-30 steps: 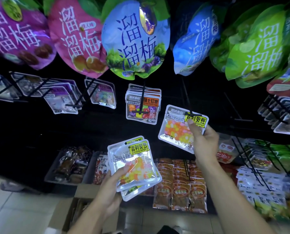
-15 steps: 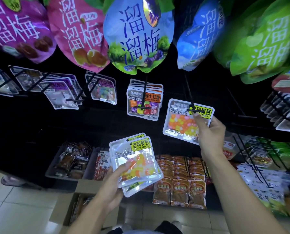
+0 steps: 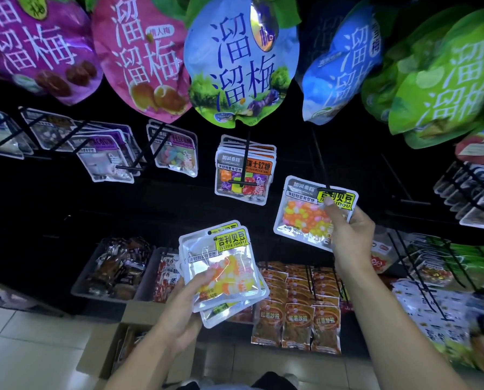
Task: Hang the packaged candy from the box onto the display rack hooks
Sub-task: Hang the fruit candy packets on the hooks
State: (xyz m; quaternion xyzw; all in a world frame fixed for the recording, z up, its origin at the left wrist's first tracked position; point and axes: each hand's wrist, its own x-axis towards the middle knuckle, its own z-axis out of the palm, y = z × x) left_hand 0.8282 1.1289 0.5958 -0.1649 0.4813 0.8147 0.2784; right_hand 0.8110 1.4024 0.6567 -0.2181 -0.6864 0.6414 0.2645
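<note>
A: Right grip (image 3: 349,235)?
B: Pinching one candy packet (image 3: 305,212), its top edge at the tip of a black rack hook (image 3: 332,190).
A: Left grip (image 3: 178,319)?
B: Holding a small stack of packets (image 3: 221,266), thumb across the front.
A: Below?
B: Cardboard box (image 3: 105,358) on the floor.

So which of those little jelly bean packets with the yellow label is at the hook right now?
The silver jelly bean packet pinched in the right hand, raised to the black hook tip. The other yellow-labelled packets sit stacked in the left hand, lower down.
</note>
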